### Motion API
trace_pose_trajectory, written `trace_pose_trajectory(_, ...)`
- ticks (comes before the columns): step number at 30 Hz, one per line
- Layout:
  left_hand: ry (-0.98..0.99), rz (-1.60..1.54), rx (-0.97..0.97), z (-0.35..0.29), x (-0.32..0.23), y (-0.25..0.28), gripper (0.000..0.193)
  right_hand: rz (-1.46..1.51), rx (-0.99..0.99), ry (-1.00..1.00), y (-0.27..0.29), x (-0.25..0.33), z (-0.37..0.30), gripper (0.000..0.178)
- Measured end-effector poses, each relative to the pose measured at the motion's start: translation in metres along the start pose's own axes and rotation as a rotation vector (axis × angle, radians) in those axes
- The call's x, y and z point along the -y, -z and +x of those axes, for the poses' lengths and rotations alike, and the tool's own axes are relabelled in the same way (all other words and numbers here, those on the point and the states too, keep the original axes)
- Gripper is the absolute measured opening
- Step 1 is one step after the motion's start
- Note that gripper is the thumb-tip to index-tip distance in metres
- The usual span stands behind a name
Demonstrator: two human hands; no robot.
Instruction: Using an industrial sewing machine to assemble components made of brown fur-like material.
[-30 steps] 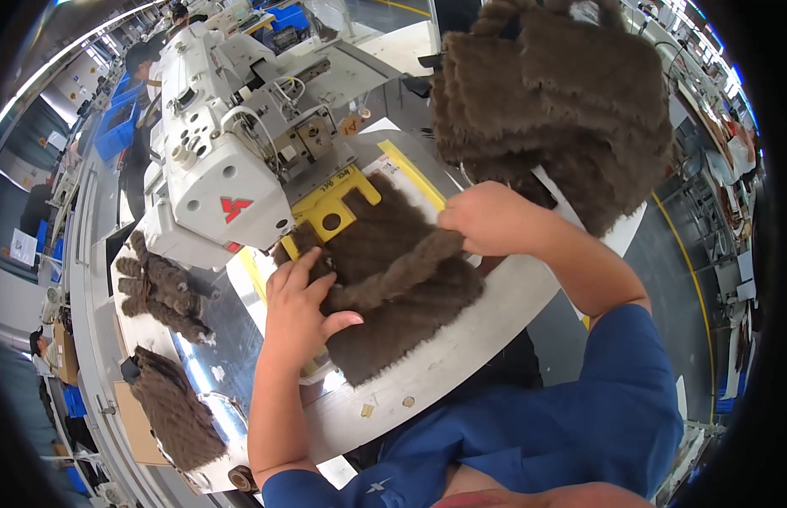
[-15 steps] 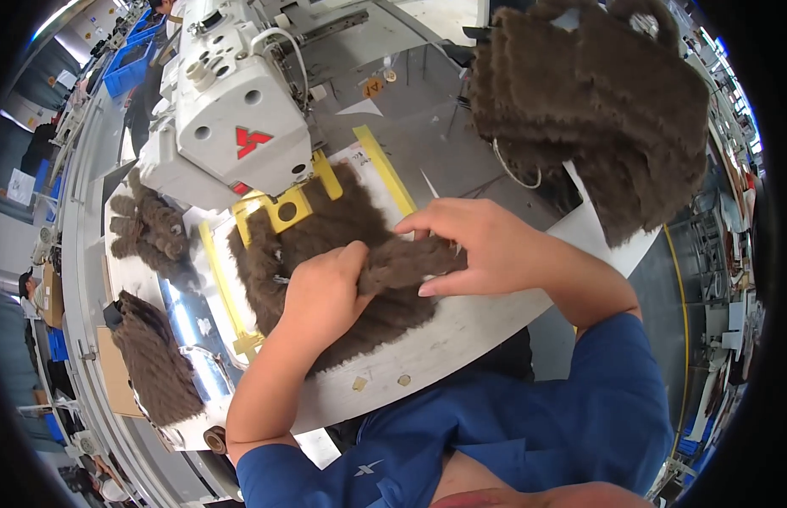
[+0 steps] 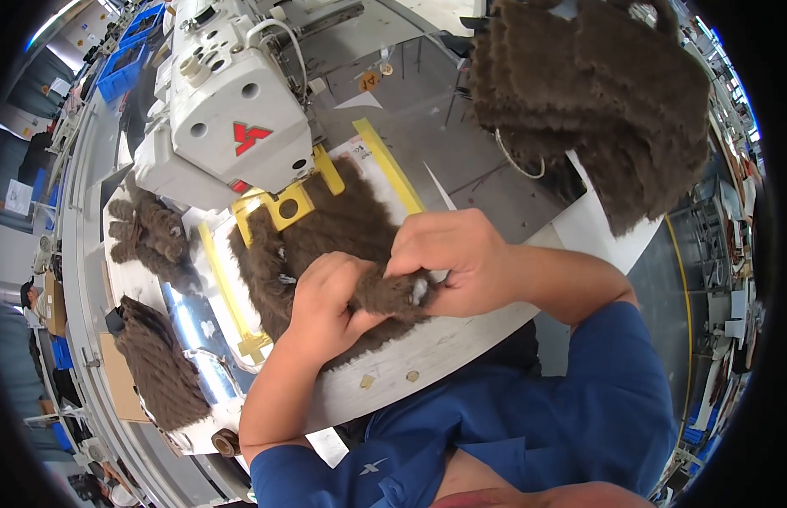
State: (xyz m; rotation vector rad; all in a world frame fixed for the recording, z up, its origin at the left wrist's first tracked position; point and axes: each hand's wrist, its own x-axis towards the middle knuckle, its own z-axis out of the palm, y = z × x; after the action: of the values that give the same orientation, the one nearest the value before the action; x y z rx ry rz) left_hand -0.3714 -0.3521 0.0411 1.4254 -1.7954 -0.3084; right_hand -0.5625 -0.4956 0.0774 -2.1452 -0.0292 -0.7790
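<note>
Fur piece (image 3: 325, 233) was brown, shaggy pile cloth, matt. Fur stack (image 3: 596, 93) at 1 o'clock showed the same rough nap. Sewing machine (image 3: 228, 110) had smooth, semi-gloss white casing. Table (image 3: 486, 326) looked smooth, pale, matt. Template (image 3: 279, 203) appeared glossy yellow plastic.

1. Brown furry strip (image 3: 392, 294): short, rolled, lying crosswise, pinched at both ends.
2. Brown furry panel (image 3: 325, 224): flat on the surface beneath the strip, its far edge under a yellow clamp.

hands (image 3: 389, 284) have closed together, bunching the fur strip (image 3: 392, 294).
</note>
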Motion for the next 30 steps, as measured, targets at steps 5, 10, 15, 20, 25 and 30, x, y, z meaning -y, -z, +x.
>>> trace_pose_trajectory(5,-0.088,-0.041,-0.050,-0.004,0.019,-0.005,0.031,0.191,0.028,-0.006,0.002,0.008,0.014,0.034)
trace_pose_trajectory(10,-0.098,-0.183,0.012,-0.004,0.025,0.001,0.031,0.196,0.180,-0.041,0.021,0.010,0.021,0.029)
trace_pose_trajectory(15,0.021,-0.264,0.161,-0.001,0.013,0.007,0.030,-0.019,0.314,0.020,0.020,0.010,0.021,0.025)
trace_pose_trajectory(20,-0.046,-0.222,0.155,0.000,0.008,0.004,0.030,-0.168,0.372,0.040,0.020,0.007,0.016,0.014)
trace_pose_trajectory(25,0.009,-0.225,0.157,-0.002,0.008,-0.004,0.028,-0.262,0.446,0.117,0.013,0.001,0.010,0.008)
trace_pose_trajectory(30,0.070,-0.212,0.151,-0.005,0.010,-0.007,0.027,-0.290,0.367,0.190,0.007,-0.001,0.008,0.009)
